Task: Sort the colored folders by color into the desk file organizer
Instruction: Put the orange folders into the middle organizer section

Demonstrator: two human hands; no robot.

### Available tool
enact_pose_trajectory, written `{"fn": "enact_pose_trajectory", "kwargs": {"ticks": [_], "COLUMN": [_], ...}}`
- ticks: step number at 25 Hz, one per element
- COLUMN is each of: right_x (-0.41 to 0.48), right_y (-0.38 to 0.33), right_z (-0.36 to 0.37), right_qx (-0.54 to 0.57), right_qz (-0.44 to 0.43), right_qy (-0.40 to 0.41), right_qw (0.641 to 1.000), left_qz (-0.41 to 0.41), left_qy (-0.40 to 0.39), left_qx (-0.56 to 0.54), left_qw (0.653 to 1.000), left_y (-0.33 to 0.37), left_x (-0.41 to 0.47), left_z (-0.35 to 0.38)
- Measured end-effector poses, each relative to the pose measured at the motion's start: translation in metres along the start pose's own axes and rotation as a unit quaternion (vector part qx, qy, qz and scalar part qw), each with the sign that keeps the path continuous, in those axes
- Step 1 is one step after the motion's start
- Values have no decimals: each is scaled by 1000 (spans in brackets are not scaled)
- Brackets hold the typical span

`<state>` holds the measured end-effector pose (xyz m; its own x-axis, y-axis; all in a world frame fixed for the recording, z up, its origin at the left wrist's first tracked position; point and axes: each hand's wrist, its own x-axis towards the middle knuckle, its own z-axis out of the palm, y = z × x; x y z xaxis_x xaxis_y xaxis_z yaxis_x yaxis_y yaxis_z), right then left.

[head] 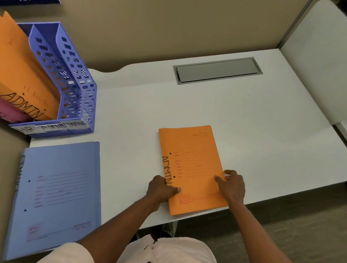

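White desk (209, 113) inside a tan-walled cubicle is your work surface, with the blue file organizer (78, 86) standing at its far left corner. Well to the right of the organizer and nearer you, the orange folder (193, 158) marked ADMIN lies flat at the desk's front edge. Your left hand (161, 189) clamps its spine side, thumb on the cover, and your right hand (233, 185) pinches the opposite edge, so you appear to be at the pick-up step for this folder. Next you would need to lift it, swing it left, stand it on edge and slide it into the organizer's ADMIN compartment, where another orange folder (17, 67) already leans beside a pink folder (1, 110) in the HR slot. Mind that leaning folder: it may crowd the slot's mouth. Just in front of the organizer lies a blue folder (58, 195), flat and unsorted, under your likely path, so carry high over it. Right of the organizer, a grey cable hatch (218, 70) sits flush and out of the way.
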<state>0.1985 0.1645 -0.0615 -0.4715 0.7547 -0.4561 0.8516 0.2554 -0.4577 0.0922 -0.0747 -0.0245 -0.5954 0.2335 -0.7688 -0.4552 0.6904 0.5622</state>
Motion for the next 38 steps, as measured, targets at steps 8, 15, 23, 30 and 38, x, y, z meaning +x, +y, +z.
{"fn": "enact_pose_trajectory", "kwargs": {"ticks": [8, 15, 23, 30, 38], "right_x": [-6, -10, -13, -30, -75], "right_y": [-1, -17, -78, -136, -246], "right_z": [6, 6, 7, 16, 33], "right_qx": [58, 233, 396, 442, 333], "right_qz": [27, 64, 79, 33, -133], "right_qy": [-32, -130, -283, -331, -296], "right_qw": [997, 962, 870, 833, 885], "left_qz": [82, 150, 256, 293, 273], "left_qy": [51, -7, 148, 212, 340], "left_qx": [68, -81, 130, 185, 194], "left_qw": [993, 985, 946, 914, 879], "left_y": [16, 28, 24, 16, 10], "left_x": [-31, -76, -120, -149, -164], "left_z": [-7, -38, -70, -114, -183]}}
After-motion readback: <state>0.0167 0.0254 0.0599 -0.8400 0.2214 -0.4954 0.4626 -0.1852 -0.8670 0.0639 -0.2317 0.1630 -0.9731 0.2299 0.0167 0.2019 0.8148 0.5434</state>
